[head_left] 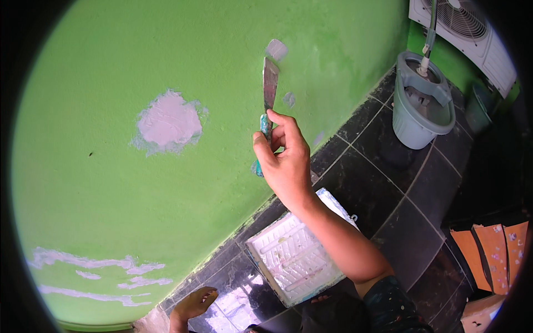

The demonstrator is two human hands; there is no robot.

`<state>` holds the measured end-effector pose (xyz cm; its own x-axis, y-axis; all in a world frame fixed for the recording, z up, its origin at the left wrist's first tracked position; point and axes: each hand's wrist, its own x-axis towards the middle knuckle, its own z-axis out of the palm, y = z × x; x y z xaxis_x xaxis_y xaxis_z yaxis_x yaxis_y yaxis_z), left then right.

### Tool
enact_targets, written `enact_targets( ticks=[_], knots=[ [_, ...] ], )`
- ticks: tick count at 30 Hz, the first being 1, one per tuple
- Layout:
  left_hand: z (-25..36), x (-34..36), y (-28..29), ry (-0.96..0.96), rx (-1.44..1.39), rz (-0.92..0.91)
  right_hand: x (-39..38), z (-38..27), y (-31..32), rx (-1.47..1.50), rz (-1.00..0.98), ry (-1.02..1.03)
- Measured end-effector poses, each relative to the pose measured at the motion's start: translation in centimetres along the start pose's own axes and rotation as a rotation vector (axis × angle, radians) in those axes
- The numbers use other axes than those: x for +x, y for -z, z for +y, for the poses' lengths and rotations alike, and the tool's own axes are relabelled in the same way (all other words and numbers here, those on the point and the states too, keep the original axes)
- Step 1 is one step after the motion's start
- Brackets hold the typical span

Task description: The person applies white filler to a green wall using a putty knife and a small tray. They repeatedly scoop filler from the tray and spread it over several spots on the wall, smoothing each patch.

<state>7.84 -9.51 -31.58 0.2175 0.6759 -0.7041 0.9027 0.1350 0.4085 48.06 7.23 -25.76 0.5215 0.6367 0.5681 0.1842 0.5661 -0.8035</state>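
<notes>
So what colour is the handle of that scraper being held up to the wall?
Teal, or blue-green: the scraper's handle shows between the fingers of the right hand in the head view.

The right hand [286, 161] covers most of the handle of the putty knife [269, 91], so only small turquoise parts show. The forearm hides a strip of the white tray [288, 255]. The left hand [191, 305] is cut by the lower edge, and what its grip holds cannot be told. The mop handle in the grey bucket [419, 111] runs out of the top edge. The white fan unit [472, 33] is cut by the dark rim. The orange boxes [494, 252] carry marks too small to tell.
</notes>
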Motion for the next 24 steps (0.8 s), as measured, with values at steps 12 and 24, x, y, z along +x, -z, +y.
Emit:
enact_targets(
  ticks=[12, 24],
  knots=[
    [0.7, -0.3, 0.0, -0.038, -0.015, 0.003, 0.6, -0.2, 0.6, -0.106, -0.037, 0.079],
    [0.6, -0.1, -0.1, -0.041, 0.022, 0.008, 0.8, -0.6, 1.7, -0.186, -0.079, 0.093]
  ],
)
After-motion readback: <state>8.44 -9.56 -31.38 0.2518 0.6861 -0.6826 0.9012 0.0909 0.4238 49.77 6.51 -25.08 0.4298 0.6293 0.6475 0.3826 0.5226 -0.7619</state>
